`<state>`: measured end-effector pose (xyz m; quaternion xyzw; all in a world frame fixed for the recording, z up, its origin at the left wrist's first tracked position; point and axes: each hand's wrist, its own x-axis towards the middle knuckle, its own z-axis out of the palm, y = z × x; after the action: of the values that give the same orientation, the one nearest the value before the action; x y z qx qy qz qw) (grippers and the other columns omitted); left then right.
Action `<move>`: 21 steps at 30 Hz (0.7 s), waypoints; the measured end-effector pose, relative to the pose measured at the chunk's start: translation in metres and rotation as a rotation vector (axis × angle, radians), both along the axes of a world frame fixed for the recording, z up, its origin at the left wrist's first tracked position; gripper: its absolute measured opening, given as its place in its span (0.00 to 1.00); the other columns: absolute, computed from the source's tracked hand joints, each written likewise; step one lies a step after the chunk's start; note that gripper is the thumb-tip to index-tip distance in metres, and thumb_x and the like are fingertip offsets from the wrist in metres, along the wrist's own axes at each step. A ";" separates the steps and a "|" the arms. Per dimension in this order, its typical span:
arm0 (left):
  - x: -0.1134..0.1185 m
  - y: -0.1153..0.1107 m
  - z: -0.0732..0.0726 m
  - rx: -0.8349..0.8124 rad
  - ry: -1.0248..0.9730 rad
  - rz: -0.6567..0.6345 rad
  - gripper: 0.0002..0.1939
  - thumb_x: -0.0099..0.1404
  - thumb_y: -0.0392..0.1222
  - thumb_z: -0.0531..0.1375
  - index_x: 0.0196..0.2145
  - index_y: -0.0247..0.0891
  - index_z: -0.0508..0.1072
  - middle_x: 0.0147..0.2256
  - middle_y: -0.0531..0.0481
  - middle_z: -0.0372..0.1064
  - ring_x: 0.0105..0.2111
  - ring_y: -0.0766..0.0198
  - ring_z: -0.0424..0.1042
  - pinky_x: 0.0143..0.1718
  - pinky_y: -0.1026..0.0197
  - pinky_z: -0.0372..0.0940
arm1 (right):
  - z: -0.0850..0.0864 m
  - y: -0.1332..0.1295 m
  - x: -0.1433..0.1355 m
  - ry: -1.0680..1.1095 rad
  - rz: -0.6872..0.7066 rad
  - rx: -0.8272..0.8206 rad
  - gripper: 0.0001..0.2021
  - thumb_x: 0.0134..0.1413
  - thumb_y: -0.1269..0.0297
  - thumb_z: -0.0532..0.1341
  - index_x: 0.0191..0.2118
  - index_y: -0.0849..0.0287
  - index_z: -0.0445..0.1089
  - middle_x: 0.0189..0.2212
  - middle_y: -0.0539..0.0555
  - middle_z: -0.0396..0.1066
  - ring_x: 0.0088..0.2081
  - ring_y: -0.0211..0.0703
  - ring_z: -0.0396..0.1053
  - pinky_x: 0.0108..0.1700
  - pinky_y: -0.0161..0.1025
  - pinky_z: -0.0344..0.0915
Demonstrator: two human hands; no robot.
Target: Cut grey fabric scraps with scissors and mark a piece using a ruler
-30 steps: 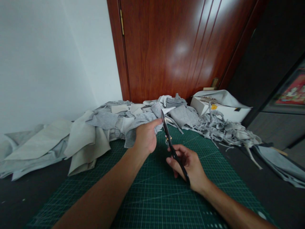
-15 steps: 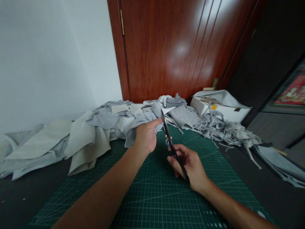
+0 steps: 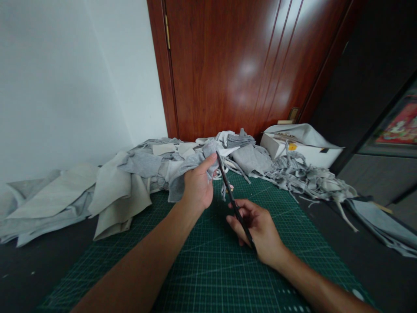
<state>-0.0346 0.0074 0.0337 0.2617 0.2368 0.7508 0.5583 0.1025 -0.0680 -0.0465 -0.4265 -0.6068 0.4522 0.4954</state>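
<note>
My left hand [image 3: 199,184] is closed on a piece of grey fabric [image 3: 192,163], thumb on top, above the green cutting mat [image 3: 208,269]. In my right hand [image 3: 257,226] is a pair of black scissors [image 3: 232,198], pointing up and away from me. Their tip reaches the fabric's edge beside my left thumb; whether the blades touch the cloth I cannot tell. A narrow grey strip hangs below the fabric by the blades, near a small pink and yellow thing [image 3: 230,188] that is too small to make out.
Grey and cream cloth pieces [image 3: 120,187] lie piled at the left and back. To the right is a tangle of grey fabric strips [image 3: 306,176], in front of a white box [image 3: 299,150]. A brown wooden door [image 3: 224,69] stands behind, and a white wall [image 3: 65,87] at left.
The scissors have shifted slightly left with my right hand. My left hand and its fabric have also moved a little left. The grey strip now hangs lower and more in view.
</note>
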 end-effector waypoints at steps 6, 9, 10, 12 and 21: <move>0.000 0.002 -0.001 0.076 -0.035 0.040 0.15 0.47 0.30 0.75 0.32 0.38 0.79 0.40 0.50 0.82 0.50 0.54 0.79 0.55 0.52 0.68 | -0.004 0.000 0.000 -0.002 0.014 0.005 0.19 0.51 0.53 0.75 0.42 0.58 0.73 0.18 0.41 0.64 0.16 0.33 0.58 0.16 0.30 0.55; 0.000 0.002 -0.001 0.062 -0.020 0.076 0.14 0.46 0.28 0.75 0.30 0.37 0.78 0.38 0.50 0.81 0.47 0.53 0.79 0.53 0.53 0.69 | -0.004 0.001 -0.001 0.008 0.018 0.002 0.19 0.51 0.54 0.76 0.42 0.57 0.73 0.19 0.41 0.64 0.15 0.32 0.58 0.16 0.30 0.55; 0.001 0.001 0.000 0.055 -0.017 0.084 0.13 0.46 0.28 0.75 0.30 0.37 0.79 0.37 0.50 0.81 0.45 0.55 0.79 0.50 0.54 0.69 | -0.004 0.001 -0.001 0.011 0.018 -0.002 0.19 0.50 0.54 0.76 0.42 0.57 0.73 0.19 0.41 0.64 0.15 0.32 0.58 0.16 0.30 0.55; 0.002 0.001 0.000 0.041 -0.010 0.097 0.12 0.47 0.28 0.74 0.29 0.37 0.79 0.34 0.51 0.79 0.39 0.58 0.78 0.45 0.57 0.69 | -0.004 0.001 -0.001 0.016 0.016 -0.013 0.20 0.49 0.53 0.76 0.42 0.57 0.73 0.19 0.41 0.64 0.15 0.32 0.58 0.16 0.30 0.56; 0.009 -0.004 0.000 0.001 0.012 0.100 0.11 0.46 0.28 0.74 0.26 0.36 0.79 0.29 0.52 0.78 0.34 0.61 0.77 0.44 0.57 0.70 | -0.005 0.000 0.001 0.042 0.023 0.015 0.20 0.48 0.55 0.77 0.42 0.58 0.74 0.20 0.42 0.65 0.17 0.32 0.60 0.17 0.30 0.58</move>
<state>-0.0255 0.0030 0.0340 0.2543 0.2525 0.7763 0.5185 0.1032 -0.0684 -0.0516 -0.4063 -0.6045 0.4620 0.5060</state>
